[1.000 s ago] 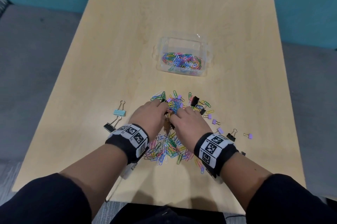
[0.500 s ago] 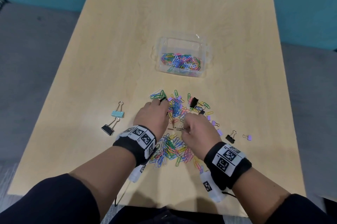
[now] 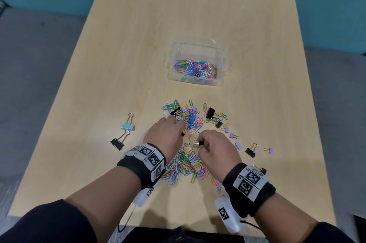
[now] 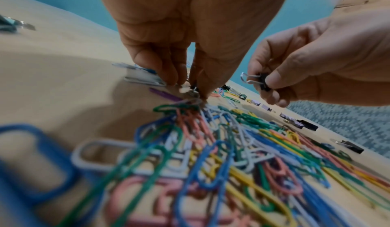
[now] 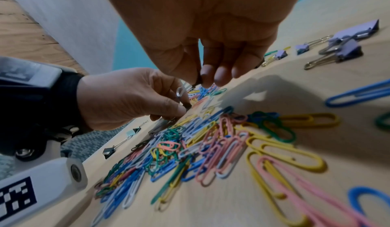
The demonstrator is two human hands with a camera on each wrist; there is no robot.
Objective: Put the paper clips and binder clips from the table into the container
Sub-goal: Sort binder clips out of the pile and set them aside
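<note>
A clear plastic container (image 3: 219,58) holding several coloured paper clips stands mid-table. Nearer me lies a spread of coloured paper clips (image 3: 186,163) mixed with small binder clips. My right hand (image 3: 200,143) hovers just above the pile and pinches a small black binder clip (image 4: 262,82), its wire handles pointing left. My left hand (image 3: 181,129) reaches down into the pile, where its fingertips (image 4: 168,73) close on a small dark clip (image 4: 193,88) against the table. Both hands are seen close together in the right wrist view, the right hand (image 5: 202,80) just above the left hand (image 5: 181,110).
A light blue binder clip (image 3: 127,126) and a black one (image 3: 116,143) lie left of the pile. Purple binder clips (image 3: 233,135) and black ones (image 3: 250,151) trail off to the right. Another black binder clip (image 3: 210,113) sits at the pile's far edge. The wooden table (image 3: 138,44) ends near my arms.
My right hand drew back from the far part of the pile and now holds a small black binder clip above the table. My left hand stayed at the pile, its fingers curling down.
</note>
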